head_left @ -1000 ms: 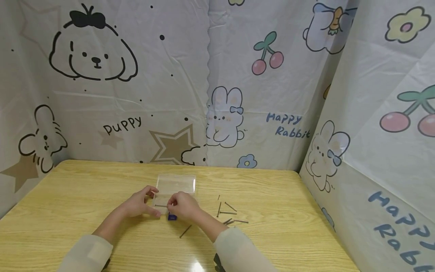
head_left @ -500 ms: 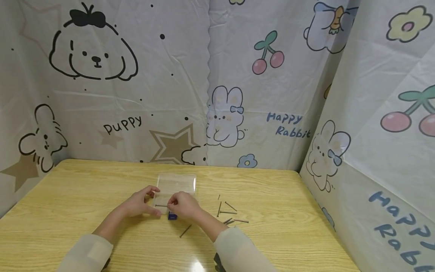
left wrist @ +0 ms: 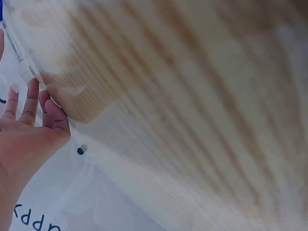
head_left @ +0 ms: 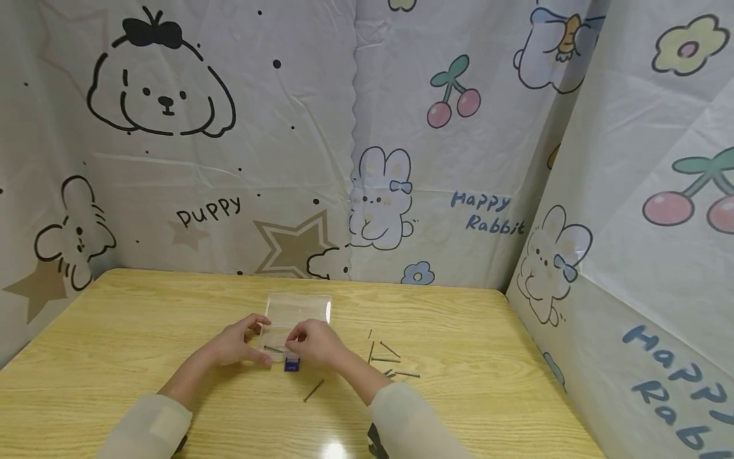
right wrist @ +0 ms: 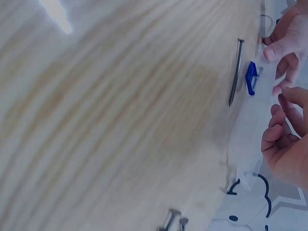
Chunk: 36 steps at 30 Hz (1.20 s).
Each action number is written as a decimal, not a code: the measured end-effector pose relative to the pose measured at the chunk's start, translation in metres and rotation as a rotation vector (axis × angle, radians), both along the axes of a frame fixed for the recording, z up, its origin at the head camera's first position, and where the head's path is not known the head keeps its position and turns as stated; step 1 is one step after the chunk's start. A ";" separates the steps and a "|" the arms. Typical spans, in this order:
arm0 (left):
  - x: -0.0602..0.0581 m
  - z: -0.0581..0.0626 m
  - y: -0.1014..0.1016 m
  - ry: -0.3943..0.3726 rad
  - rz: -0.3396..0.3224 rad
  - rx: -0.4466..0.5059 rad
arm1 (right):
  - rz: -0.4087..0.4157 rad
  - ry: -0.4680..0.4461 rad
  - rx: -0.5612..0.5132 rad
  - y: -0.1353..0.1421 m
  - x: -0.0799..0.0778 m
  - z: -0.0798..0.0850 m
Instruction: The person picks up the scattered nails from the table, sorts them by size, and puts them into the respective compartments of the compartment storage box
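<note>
A clear plastic box (head_left: 298,309) lies on the table with its lid raised toward the back and a blue latch (head_left: 292,364) at its front. My left hand (head_left: 236,341) grips the box's left end, thumb at the front and fingers at the back; fingers (left wrist: 32,98) meet its edge in the left wrist view. One nail (head_left: 273,349) lies slanted in the box between the hands. Over the box's right part, my right hand (head_left: 315,343) has loosely bent fingers, their tips close to the nail's right end. The right wrist view shows no nail between those fingers (right wrist: 273,134).
In front of the box lies a single nail (head_left: 313,390). Several more nails (head_left: 385,359) are scattered on the wooden table (head_left: 487,395) to the right. A printed cloth (head_left: 275,127) hangs behind the table and along its right side.
The nail in the box has gone from level to slanted, its right end lower. My right hand has shifted slightly up and right, uncovering more of the blue latch. The left hand has stayed put.
</note>
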<state>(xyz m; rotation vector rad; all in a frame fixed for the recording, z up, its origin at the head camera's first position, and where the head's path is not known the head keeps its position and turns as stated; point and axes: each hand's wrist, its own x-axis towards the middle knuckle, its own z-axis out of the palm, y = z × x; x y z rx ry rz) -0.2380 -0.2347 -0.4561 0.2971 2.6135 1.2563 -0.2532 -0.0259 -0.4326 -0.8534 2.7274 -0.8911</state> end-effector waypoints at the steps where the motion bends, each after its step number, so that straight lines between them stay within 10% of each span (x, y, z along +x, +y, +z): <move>1: 0.000 0.000 0.000 -0.002 0.001 0.000 | 0.005 0.003 0.002 0.002 -0.001 0.001; 36: 0.001 0.002 0.002 -0.004 0.004 0.000 | -0.049 0.018 0.040 0.105 -0.005 0.012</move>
